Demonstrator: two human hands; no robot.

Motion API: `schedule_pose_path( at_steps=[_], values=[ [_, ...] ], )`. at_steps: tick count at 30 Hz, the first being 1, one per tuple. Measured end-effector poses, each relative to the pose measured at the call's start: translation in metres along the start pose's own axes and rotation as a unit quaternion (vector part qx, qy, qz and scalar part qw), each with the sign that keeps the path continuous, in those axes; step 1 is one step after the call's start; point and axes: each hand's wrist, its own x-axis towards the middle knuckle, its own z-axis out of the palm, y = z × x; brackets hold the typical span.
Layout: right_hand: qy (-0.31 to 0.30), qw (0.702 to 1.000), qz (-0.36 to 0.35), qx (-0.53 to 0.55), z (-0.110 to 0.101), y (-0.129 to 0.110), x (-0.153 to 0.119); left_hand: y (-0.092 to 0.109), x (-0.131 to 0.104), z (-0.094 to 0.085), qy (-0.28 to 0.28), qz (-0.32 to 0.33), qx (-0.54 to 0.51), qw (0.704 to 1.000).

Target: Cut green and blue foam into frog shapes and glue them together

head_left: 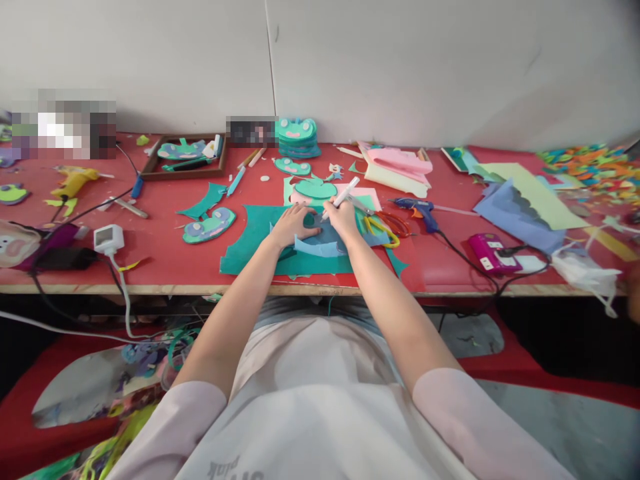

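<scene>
Between the fingers of my right hand (342, 219) is a white marker pen (347, 191), tilted, with its lower end down at a blue sheet (320, 245). My left hand (291, 225) presses on the same area, thumb and fingers apart around a small dark teal patch. Under the blue sheet lies a larger teal sheet (253, 233), felt or foam by its look. Just beyond my hands rests a green cut-out shape (315, 189) on pink and green pieces. Scissors with yellow handles (393, 235) lie right of my right hand.
A blue glue gun (423, 212) and a purple power strip (487, 253) with cables sit to the right. A yellow glue gun (75, 180) is at left. Behind are a brown tray (147, 163), stacked frog faces (299, 143) and pink sheets (400, 167).
</scene>
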Motion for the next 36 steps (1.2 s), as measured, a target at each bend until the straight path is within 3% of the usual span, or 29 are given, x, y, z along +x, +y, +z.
schedule_pose_path(
  at_steps=[36],
  values=[
    [0.008, 1.0, -0.005, -0.005, -0.0009, -0.0055, -0.0017, -0.0007, -0.0005, 0.0001, 0.006, 0.004, -0.01, 1.0]
  ],
)
